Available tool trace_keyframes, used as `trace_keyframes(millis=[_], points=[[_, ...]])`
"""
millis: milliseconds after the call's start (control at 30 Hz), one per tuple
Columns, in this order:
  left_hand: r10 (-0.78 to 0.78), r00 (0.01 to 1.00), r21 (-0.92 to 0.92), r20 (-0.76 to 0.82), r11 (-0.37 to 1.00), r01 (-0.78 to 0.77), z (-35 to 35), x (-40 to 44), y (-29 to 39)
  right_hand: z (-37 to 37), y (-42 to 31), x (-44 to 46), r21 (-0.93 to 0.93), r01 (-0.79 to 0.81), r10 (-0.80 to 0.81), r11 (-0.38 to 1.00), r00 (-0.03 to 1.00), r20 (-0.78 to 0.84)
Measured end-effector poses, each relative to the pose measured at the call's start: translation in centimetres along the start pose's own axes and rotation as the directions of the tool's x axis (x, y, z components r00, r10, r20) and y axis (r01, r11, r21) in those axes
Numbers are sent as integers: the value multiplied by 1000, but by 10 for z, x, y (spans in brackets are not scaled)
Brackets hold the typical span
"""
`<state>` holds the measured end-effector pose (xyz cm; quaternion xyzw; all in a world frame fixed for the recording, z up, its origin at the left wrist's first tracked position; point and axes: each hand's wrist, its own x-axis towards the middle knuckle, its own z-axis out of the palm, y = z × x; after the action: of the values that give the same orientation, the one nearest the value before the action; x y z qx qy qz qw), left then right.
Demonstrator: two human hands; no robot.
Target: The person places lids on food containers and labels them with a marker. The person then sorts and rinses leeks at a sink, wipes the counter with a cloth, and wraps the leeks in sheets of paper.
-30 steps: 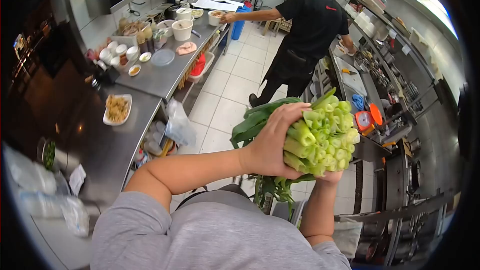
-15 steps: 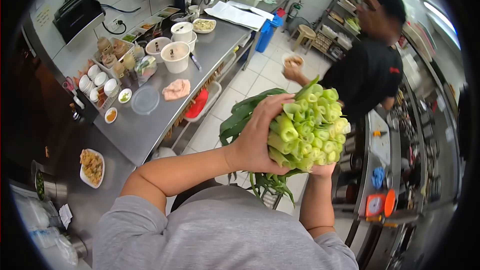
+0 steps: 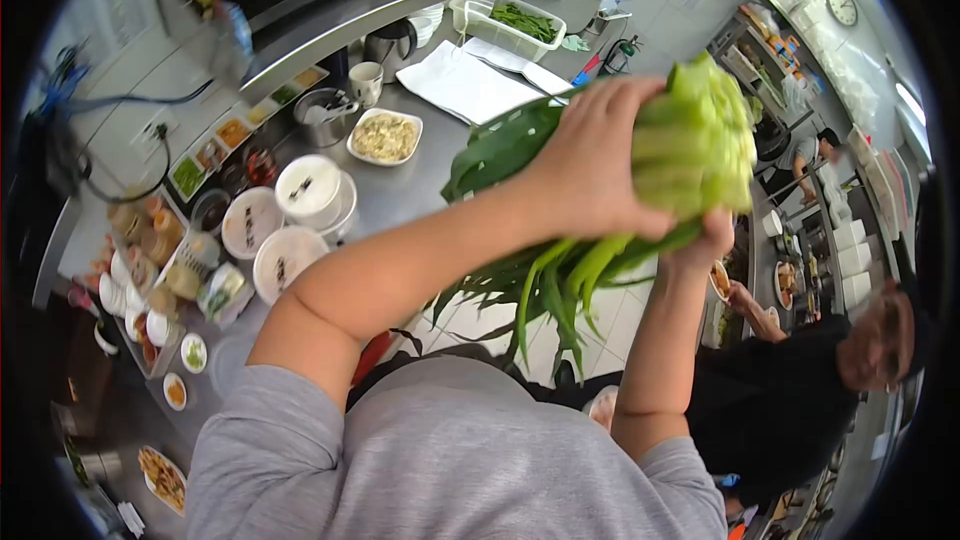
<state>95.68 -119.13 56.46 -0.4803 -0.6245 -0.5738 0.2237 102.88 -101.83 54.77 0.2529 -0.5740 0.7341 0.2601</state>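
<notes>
A large bundle of leafy green stalks [image 3: 695,145] is held up in front of me, between both my hands. Its pale cut ends face right, blurred by motion, and long dark green leaves trail to the left and downward. My left hand [image 3: 600,155] wraps over its near left side, fingers on top. From below, my right hand [image 3: 700,240] supports the bundle near the cut ends; its fingers are partly hidden.
On the steel counter at left stand lidded white tubs [image 3: 308,190], a bowl of pale chopped food [image 3: 385,137], white paper sheets [image 3: 465,85] and a plastic bin of greens [image 3: 508,22]. A co-worker in black [image 3: 770,400] is close on my right, with food in hand.
The bundle and my hands have moved up and to the right as the view swung toward the counter's far end. The co-worker has passed to my right side.
</notes>
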Motion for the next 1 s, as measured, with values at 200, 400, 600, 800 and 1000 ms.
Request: trace_keyframes(millis=[200, 400, 600, 800, 1000], points=[[-437, 881, 209, 180, 892, 400, 59, 134, -221, -136, 177, 158, 307, -200, 285, 930, 923, -261], [-843, 454, 174, 289, 512, 841, 99, 166, -500, -248, 423, 245, 674, -483, 713, 559, 695, -93], [-973, 196, 318, 125, 226, 921, 114, 113, -673, -294, 569, 260, 720, -631, 884, 290, 465, 52], [-978, 128, 301, 166, 173, 938, 98, 157, -685, -295, 563, 301, 727, -647, 883, 229, 453, 125], [-892, 365, 690, -265, 88, 718, 96, 145, -660, -310, 606, 305, 372, -849, 912, 375, 409, 16]])
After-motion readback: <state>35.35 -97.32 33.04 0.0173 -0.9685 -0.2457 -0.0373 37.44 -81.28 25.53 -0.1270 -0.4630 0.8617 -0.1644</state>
